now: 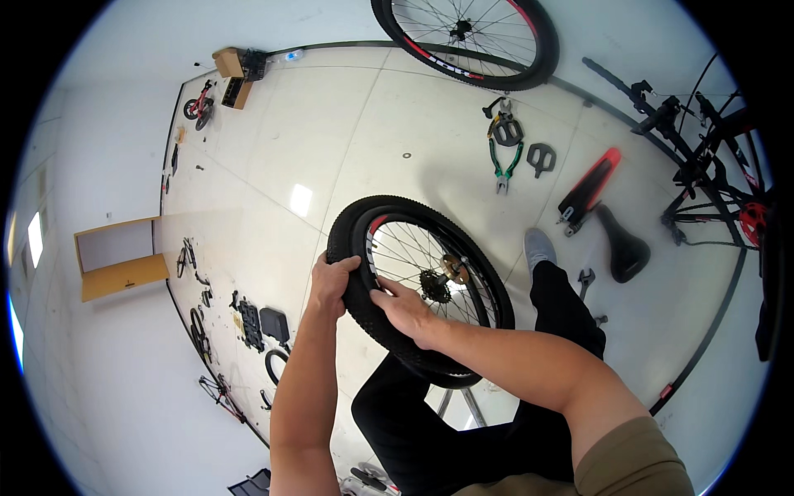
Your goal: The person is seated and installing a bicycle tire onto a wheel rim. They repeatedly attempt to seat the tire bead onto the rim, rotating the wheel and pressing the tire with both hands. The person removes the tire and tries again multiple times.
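Note:
A bicycle wheel (408, 245) with thin spokes, a cassette (435, 285) and a brake disc stands between my knees. Its black knobby tyre (351, 291) sits off the rim on the left side, leaving a gap there. My left hand (332, 282) wraps round the tyre's outer left edge, thumb on top. With my right hand (404, 312) I grip the tyre's inner edge beside the rim, fingers partly hidden under it. Whether the tyre is seated on the rim's far side, I cannot tell.
Beyond the wheel lie pliers (503, 165), a pedal (541, 159), a red-black mudguard (589, 190), a saddle (624, 245) and a wrench (586, 281). Another wheel (546, 50) leans at the wall. A bicycle frame (719, 178) stands right; an open toolbox (251, 324) lies left.

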Action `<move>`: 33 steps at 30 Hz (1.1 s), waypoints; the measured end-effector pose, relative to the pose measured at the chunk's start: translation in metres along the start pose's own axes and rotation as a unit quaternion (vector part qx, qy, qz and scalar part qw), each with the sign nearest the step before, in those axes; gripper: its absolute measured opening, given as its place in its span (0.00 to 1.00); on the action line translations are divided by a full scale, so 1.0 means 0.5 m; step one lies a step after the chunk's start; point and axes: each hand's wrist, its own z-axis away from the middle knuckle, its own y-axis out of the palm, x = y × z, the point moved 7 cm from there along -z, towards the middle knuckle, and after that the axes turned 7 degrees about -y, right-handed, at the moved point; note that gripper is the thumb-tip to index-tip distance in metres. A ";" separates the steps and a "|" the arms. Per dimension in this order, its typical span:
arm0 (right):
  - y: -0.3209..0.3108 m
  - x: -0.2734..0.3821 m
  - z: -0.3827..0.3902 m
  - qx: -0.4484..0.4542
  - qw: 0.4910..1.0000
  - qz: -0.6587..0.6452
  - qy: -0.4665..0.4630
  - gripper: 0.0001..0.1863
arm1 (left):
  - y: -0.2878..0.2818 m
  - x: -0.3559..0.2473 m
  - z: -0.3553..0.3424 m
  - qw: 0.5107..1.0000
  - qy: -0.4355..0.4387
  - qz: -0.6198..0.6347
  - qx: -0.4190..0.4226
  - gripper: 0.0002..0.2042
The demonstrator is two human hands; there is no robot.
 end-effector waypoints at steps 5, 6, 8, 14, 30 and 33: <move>-0.037 -0.072 -0.027 -0.169 0.980 0.102 0.027 0.30 | 0.010 0.017 0.016 0.999 0.019 0.022 -0.013 0.26; -0.034 -0.070 -0.026 -0.156 0.983 0.093 0.030 0.30 | 0.010 0.019 0.017 0.999 0.019 0.024 -0.014 0.26; -0.028 -0.059 -0.020 -0.144 0.986 0.066 0.044 0.29 | 0.009 0.020 0.018 0.999 0.013 0.027 -0.016 0.26; -0.032 -0.066 -0.026 -0.167 0.983 0.065 0.032 0.27 | 0.018 0.003 0.016 1.000 -0.001 -0.003 -0.031 0.26; -0.011 -0.009 -0.005 -0.123 0.992 -0.002 0.019 0.21 | 0.035 0.104 0.098 0.927 0.052 0.309 0.207 0.33; -0.008 -0.020 -0.028 -0.095 0.995 -0.014 -0.003 0.26 | 0.064 0.180 0.156 0.922 -0.002 0.367 0.122 0.33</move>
